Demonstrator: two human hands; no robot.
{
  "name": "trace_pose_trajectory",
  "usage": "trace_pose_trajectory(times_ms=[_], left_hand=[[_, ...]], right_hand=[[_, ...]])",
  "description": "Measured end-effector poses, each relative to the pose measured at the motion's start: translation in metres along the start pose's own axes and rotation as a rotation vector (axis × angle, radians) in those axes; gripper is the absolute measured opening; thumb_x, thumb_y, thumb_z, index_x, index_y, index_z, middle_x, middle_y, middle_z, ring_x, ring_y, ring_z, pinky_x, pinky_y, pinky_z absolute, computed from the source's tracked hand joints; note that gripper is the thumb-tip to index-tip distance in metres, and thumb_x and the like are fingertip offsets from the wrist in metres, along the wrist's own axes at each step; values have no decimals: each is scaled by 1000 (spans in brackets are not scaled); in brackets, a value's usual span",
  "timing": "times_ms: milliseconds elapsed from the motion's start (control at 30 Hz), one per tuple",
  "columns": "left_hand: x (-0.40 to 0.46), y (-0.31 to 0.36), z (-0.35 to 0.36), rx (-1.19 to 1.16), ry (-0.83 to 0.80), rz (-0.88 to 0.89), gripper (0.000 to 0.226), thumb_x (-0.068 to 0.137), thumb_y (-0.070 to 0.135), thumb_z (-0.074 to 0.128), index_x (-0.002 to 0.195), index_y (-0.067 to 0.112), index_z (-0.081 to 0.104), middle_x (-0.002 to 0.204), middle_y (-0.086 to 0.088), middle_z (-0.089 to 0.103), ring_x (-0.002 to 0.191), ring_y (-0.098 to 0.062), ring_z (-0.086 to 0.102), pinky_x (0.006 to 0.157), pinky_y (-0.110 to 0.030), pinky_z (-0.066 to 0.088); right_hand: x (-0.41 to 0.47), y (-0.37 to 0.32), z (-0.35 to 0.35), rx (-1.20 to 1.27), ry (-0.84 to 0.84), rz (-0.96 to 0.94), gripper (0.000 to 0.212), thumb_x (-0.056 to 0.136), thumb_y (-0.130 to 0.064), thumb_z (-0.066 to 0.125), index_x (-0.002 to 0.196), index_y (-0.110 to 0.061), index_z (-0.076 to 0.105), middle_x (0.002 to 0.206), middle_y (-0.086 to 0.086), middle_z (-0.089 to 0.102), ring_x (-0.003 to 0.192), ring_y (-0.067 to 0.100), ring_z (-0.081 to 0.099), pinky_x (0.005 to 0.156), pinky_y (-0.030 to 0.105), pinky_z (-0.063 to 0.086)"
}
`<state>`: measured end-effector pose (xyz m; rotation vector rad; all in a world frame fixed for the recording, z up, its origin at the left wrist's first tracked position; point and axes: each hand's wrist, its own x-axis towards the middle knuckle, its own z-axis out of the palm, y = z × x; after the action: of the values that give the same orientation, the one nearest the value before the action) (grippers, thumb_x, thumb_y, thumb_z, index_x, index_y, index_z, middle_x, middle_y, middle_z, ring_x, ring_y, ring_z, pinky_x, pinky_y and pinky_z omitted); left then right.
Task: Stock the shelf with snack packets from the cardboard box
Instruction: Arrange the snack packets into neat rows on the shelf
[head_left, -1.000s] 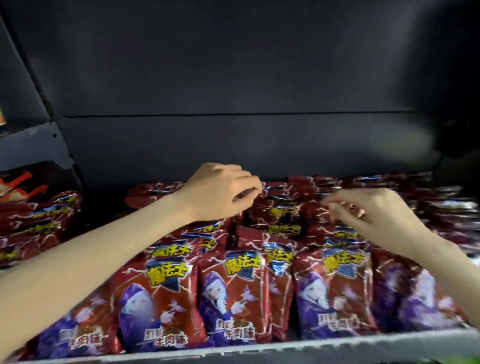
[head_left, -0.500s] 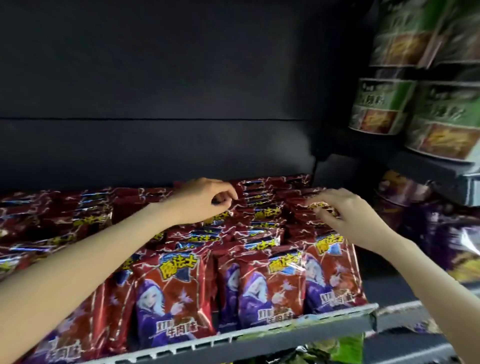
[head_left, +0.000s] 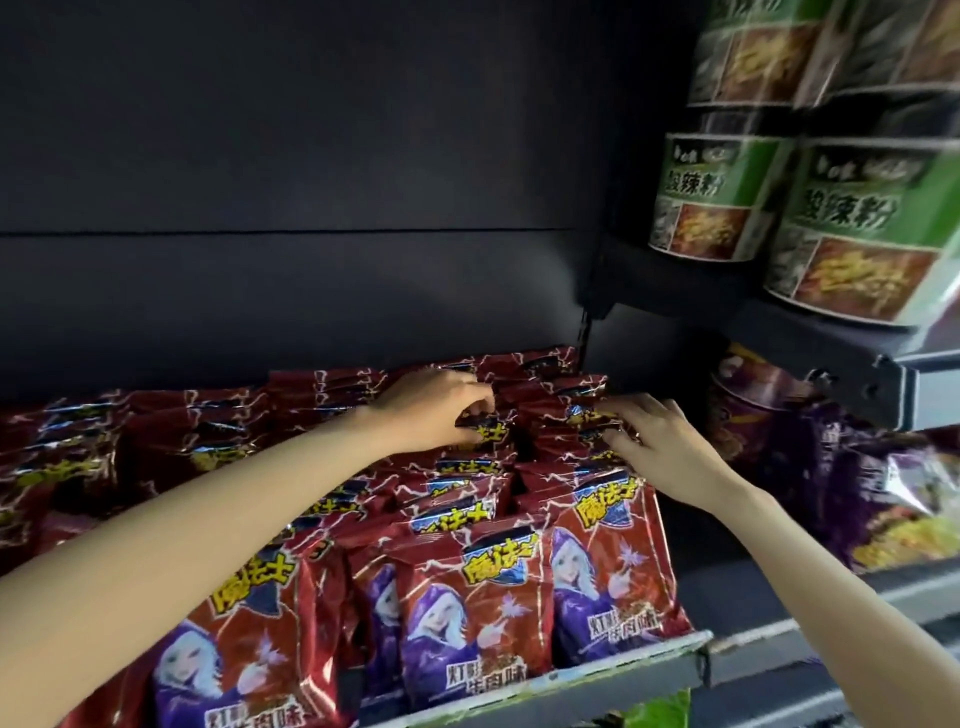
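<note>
"魔法士" is printed in yellow on the red snack packets (head_left: 483, 587). "酸辣粉" is read on the green tubs (head_left: 857, 234) at the upper right.

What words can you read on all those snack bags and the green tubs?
"魔法士": yellow letters on the red snack packets.
"牛肉味": bottom of the front packet; the line above it is blurred.
"酸辣粉": on the green tubs at upper right.
Small white marks atop the tubs: too blurred.
Purple packets on the right: too blurred.
</note>
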<state>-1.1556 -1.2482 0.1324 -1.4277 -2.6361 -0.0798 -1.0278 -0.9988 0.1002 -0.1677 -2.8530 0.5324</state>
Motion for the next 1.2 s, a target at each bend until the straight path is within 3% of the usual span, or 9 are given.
trace_pose_trajectory(times_ms=[100,200,367,567,667,767,900,1033,1200], left_hand=[[11,-3,7,16,33,25,29,82,36,71,107,24,60,104,9,62,87,-6,56,69,-20,42],[12,-5,8,-59,46,15,34,79,35,73,109,27,57,100,13,58,81,-5,54,66,-22,42],[35,20,-3,-281,20,134,24,88,33,64,110,25,63,102,11,63,81,-1,55,72,-19,45],[69,50,4,-189,-156,160,30,88,37,65,112,20,67,106,4,70,91,-11,64,80,-29,51],[74,53,6,-126,-124,171,25,88,30,66,109,16,68,101,2,71,87,-11,65,77,-26,51],[74,46,7,-67,16,155,22,86,31,67,105,20,67,95,6,70,81,-9,62,71,-23,46],[71,39,6,-71,90,144,23,85,38,67,104,25,65,92,11,67,76,-4,54,68,-22,43],[67,35,12,-94,79,185,34,82,46,68,109,27,62,94,14,59,89,-7,55,68,-23,36],[64,30,21,-144,34,223,52,72,56,71,115,30,56,124,8,47,115,-10,43,92,-35,43]], right_hand=[[4,-1,1,82,5,76,41,94,-33,51,134,-25,48,141,0,38,121,25,48,98,31,40],[-1,-2,5,110,33,57,35,93,-28,57,127,-25,52,137,0,38,113,22,52,90,26,40],[-13,6,4,232,57,-47,13,90,-22,63,100,-31,64,126,-9,45,114,5,46,91,10,32],[-23,8,4,276,97,-73,16,89,-13,62,86,-28,66,133,-11,41,108,-23,39,83,-4,29],[-24,9,7,275,123,-36,19,87,-13,63,78,-30,63,134,-9,40,109,-20,40,81,-4,30],[-22,7,7,286,97,75,14,90,-32,60,78,-24,64,123,-12,44,113,1,47,76,5,33],[-10,3,1,266,-95,167,27,94,-45,49,103,-28,68,114,-4,58,104,9,53,87,20,38],[-5,-3,-9,191,-235,215,35,98,-44,43,117,-25,66,123,0,57,110,14,52,93,23,37],[0,-2,-10,193,-343,282,44,96,-49,43,121,-19,64,123,5,62,106,18,59,87,22,45]])
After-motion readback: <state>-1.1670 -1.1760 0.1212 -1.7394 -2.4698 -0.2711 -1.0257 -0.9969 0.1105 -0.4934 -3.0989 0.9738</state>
